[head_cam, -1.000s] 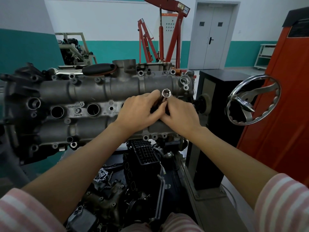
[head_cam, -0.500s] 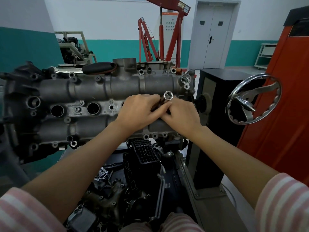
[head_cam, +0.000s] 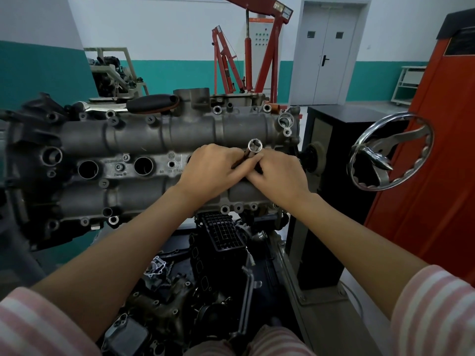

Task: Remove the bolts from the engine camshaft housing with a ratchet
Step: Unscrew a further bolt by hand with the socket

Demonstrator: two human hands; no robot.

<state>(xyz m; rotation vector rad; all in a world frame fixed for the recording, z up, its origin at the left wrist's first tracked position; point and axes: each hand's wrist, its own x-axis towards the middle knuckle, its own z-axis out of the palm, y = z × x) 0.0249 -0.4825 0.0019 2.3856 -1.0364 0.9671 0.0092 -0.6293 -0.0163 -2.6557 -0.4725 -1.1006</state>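
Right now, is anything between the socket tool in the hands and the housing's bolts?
Nothing visible does. Both the left hand and right hand grip the socket tool just above the camshaft housing, its open end facing the camera.

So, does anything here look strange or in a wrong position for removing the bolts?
Yes: the socket points its open end up toward the camera, not down onto a bolt of the camshaft housing. The left hand and right hand hold the tool between them, off the bolts.

Camshaft housing [head_cam: 159, 134] — dull, rough cast metal; socket [head_cam: 255, 145] and handwheel [head_cam: 390, 155] — bright polished metal.
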